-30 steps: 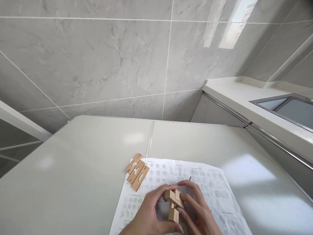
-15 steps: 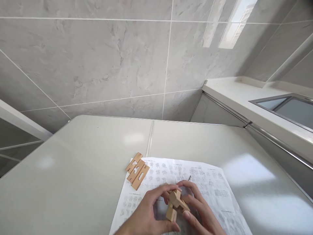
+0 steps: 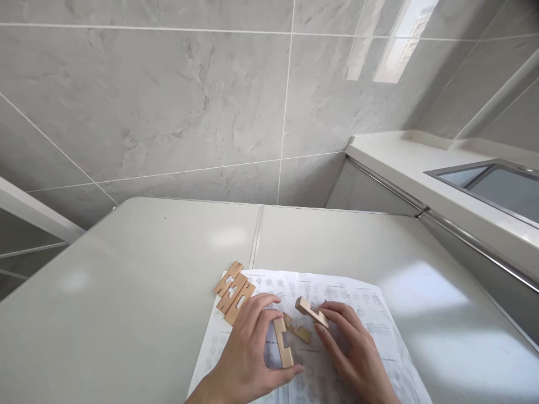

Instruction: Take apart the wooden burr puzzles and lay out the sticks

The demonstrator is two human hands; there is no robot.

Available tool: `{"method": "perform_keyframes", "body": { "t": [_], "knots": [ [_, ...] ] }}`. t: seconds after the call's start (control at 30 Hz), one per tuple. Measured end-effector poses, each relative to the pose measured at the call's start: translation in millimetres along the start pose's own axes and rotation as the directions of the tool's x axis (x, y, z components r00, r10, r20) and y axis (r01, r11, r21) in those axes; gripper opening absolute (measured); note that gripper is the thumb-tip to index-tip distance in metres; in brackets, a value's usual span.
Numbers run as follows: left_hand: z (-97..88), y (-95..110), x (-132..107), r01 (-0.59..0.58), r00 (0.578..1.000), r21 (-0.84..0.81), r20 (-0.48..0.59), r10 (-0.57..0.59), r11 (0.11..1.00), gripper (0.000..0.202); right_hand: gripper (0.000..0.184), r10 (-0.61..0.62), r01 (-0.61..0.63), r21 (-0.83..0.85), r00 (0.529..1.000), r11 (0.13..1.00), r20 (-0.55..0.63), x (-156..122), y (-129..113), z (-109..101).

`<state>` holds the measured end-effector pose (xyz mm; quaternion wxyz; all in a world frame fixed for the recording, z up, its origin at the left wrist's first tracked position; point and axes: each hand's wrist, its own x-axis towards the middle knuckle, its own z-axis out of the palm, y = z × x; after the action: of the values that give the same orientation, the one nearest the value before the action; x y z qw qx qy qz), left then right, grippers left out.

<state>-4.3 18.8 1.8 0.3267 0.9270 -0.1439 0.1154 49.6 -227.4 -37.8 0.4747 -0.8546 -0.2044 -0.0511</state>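
Note:
My left hand (image 3: 248, 350) grips a notched wooden puzzle piece (image 3: 283, 343) by its two ends, between thumb and fingers. Another notched wooden piece (image 3: 309, 310) is pinched at its near end by my right hand (image 3: 351, 342), its far end pointing up and left. Between the hands, a third wooden piece (image 3: 300, 333) lies on the printed instruction sheet (image 3: 362, 297), partly hidden behind the left hand's piece. Several flat wooden plates with cut-out slots and numbers (image 3: 236, 293) overlap at the sheet's upper left corner, close to my left fingers.
The sheet rests on a pale glossy table (image 3: 138, 280) with a seam running through it. Behind stands a grey tiled wall (image 3: 168, 101). To the right is a white counter (image 3: 391, 163) with a sink (image 3: 497, 185) and a metal rail below its edge.
The wooden pieces, joined together in both hands before, are now apart: one in each hand and one on the sheet. My hands have moved away from each other.

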Motion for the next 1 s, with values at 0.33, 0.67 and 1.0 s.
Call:
{"method": "perform_keyframes", "body": {
  "t": [0.33, 0.67, 1.0],
  "knots": [
    [7.4, -2, -1, 0.113, 0.992, 0.043, 0.057, -0.116, 0.993, 0.066, 0.016, -0.111, 0.111, -0.183, 0.994, 0.977, 0.007, -3, 7, 9],
    [4.8, 3, 5, 0.113, 0.990, -0.026, 0.091, -0.110, 0.993, 0.073, 0.010, -0.179, 0.181, -0.156, 0.983, 0.971, 0.027, -3, -1, 8],
    [5.2, 5, 5, 0.119, 0.988, -0.048, 0.107, -0.114, 0.992, 0.068, 0.015, -0.211, 0.222, -0.148, 0.973, 0.964, 0.090, -5, -1, 10]
  ]
}}
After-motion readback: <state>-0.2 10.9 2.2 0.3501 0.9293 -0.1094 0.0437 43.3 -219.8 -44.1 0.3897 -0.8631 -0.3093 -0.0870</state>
